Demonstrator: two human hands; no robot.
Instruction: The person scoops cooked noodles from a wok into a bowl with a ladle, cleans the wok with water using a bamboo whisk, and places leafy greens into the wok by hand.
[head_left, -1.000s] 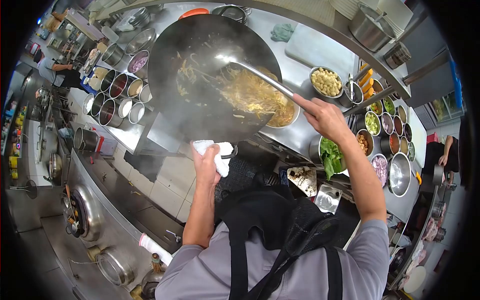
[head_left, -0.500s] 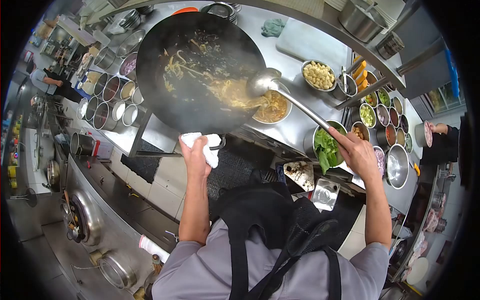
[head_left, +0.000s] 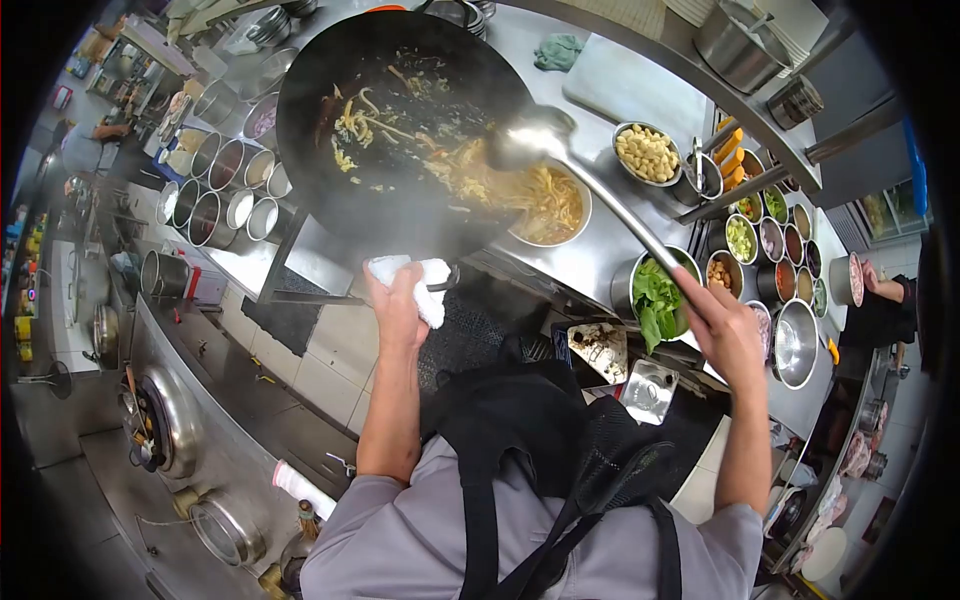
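Note:
A large black wok is tilted toward a metal bowl at its right edge. My left hand grips the wok's handle through a folded white cloth. Noodles lie in the wok, and more noodles with broth fill the bowl. My right hand is closed round the long handle of a metal ladle, whose head hangs over the wok's rim, above the bowl. Steam partly veils the wok.
Leafy greens stand in a pot below the ladle's handle. Further right are a bowl of pale cubes, several ingredient pots and an empty steel bowl. A shelf crosses above. At the far right, a person's arm reaches toward a pot.
Over the last second the ladle's head has moved from inside the wok to its right rim, and my right hand has moved down and right. More noodles show in the bowl.

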